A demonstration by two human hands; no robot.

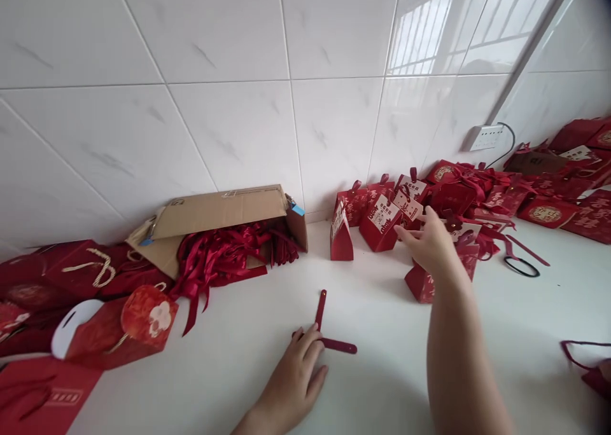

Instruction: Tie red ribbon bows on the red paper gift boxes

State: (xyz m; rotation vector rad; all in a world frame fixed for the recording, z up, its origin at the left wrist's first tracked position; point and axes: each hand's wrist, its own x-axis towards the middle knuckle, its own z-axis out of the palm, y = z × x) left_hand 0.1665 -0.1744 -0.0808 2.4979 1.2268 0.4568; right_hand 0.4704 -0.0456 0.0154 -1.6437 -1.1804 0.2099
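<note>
Near edge, red strap: flat on counter — probably light, floppy; pinch an end.
Left hand: loose, fingertips on strap, gripping nothing.
Right hand: open, empty, at far-right gift boxes — flimsy card.

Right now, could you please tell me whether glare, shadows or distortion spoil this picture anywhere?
Head view: a window's reflection glares on the wall tiles at upper right; tile seams bow from lens distortion; soft shadows fall on the white surface by the left hand and right hand; the red boxes look sharp.
</note>
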